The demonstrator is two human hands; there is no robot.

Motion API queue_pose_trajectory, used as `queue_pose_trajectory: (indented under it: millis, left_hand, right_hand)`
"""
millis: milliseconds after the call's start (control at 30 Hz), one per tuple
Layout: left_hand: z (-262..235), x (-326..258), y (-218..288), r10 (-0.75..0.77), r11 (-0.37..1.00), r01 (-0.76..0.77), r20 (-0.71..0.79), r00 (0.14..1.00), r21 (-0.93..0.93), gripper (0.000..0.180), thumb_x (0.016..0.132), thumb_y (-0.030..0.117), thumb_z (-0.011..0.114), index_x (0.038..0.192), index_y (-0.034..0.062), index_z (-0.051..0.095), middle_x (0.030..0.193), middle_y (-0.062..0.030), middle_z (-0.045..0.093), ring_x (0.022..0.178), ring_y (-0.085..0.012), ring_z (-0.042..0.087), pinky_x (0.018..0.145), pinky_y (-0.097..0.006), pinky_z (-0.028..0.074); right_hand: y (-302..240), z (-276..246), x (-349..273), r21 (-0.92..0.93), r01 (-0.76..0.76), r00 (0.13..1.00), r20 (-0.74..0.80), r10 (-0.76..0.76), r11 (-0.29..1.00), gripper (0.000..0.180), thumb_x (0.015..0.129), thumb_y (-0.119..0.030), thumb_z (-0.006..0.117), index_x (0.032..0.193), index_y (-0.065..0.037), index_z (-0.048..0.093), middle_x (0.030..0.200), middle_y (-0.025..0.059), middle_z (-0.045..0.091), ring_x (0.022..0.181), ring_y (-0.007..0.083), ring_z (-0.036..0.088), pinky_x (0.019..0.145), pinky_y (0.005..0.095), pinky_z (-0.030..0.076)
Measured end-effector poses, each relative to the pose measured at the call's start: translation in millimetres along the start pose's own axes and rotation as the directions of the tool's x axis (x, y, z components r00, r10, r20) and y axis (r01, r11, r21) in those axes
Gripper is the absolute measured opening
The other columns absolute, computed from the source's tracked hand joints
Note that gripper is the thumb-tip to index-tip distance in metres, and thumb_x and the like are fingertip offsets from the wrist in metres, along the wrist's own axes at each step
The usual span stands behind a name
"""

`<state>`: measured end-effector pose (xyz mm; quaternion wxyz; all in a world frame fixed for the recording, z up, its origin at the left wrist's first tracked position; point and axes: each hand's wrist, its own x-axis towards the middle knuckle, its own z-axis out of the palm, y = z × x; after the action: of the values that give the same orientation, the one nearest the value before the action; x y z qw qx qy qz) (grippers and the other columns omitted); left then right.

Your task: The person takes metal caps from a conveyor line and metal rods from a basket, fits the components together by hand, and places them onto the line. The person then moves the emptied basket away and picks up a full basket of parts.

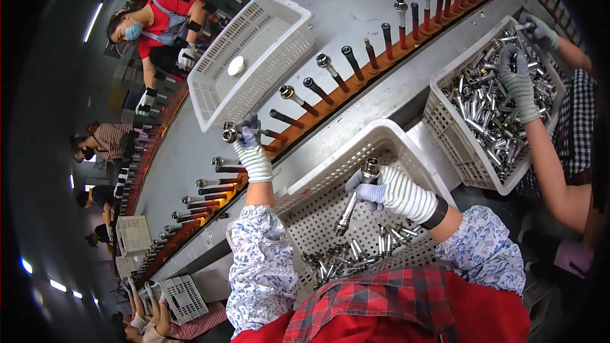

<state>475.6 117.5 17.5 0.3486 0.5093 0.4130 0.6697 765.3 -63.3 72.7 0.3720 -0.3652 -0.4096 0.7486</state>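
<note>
The right hand (397,192), in a striped glove, is closed around the socket head of a long chrome fitting (356,198) that hangs tilted above the white basket (356,143). The left hand (250,146) is wrapped about a second metal fitting (230,133), holding it at a dark peg (274,134) on the orange rail (381,70). These parts look rigid, fairly heavy for their size and slick, so the knurled head seems the surest grip. More loose fittings (343,260) lie in the basket bottom. Across the grey tabletop (356,13), a neighbour's gloved hand (518,79) digs in another basket (457,140).
</note>
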Motion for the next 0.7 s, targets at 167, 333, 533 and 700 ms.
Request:
queue_pose_trajectory:
  millis: [167, 333, 533, 700]
  left_hand:
    - [-107.0, 13.1, -27.7, -0.009, 1.000, 0.009, -0.012, 1.000, -0.003, 0.022, 0.093, 0.018, 0.049, 0.108, 0.0019, 0.052, 0.104, -0.0116, 0.060, 0.098, -0.0227, 0.058, 0.092, -0.035, 0.044]
    - [-83.5, -32.0, 14.8, -0.299, 0.932, 0.342, -0.284, 0.911, 0.116, 0.040, 0.091, 0.026, 0.053, 0.125, 0.0078, 0.044, 0.110, -0.0033, 0.057, 0.102, -0.0174, 0.053, 0.094, -0.031, 0.039]
    - [-2.3, -121.2, 116.2, -0.383, 0.897, 0.346, -0.090, 0.919, -0.276, 0.053, 0.085, 0.033, 0.060, 0.127, 0.0059, 0.042, 0.123, -0.0102, 0.048, 0.114, -0.0250, 0.047, 0.101, -0.040, 0.037]
    - [92.3, -86.9, 106.7, -0.213, 0.940, 0.266, 0.245, 0.946, -0.212, 0.041, 0.090, 0.024, 0.055, 0.123, 0.0003, 0.048, 0.122, -0.0127, 0.052, 0.113, -0.0241, 0.051, 0.100, -0.041, 0.039]
  right_hand:
    - [0.3, 22.6, 8.5, -0.029, 0.021, 0.996, 0.090, -0.018, 0.999, 0.018, 0.087, -0.016, 0.056, 0.099, -0.003, 0.061, 0.066, 0.0019, 0.058, 0.055, 0.0060, 0.053, 0.049, 0.0194, 0.045]
    - [12.4, 4.9, -1.8, 0.087, 0.036, 0.998, -0.060, -0.031, 0.996, 0.019, 0.088, -0.018, 0.056, 0.099, -0.003, 0.061, 0.069, 0.0019, 0.059, 0.055, 0.0063, 0.055, 0.048, 0.0185, 0.044]
    - [-3.0, -13.8, 0.4, 0.259, 0.139, 0.981, -0.171, -0.096, 0.956, 0.022, 0.089, -0.021, 0.054, 0.098, -0.002, 0.062, 0.067, 0.0008, 0.059, 0.051, 0.0060, 0.054, 0.045, 0.0172, 0.041]
    - [7.6, -11.0, -0.7, 0.273, 0.141, 0.975, -0.207, -0.085, 0.952, 0.023, 0.090, -0.022, 0.053, 0.099, -0.003, 0.061, 0.066, 0.0004, 0.057, 0.051, 0.0058, 0.054, 0.046, 0.0173, 0.042]
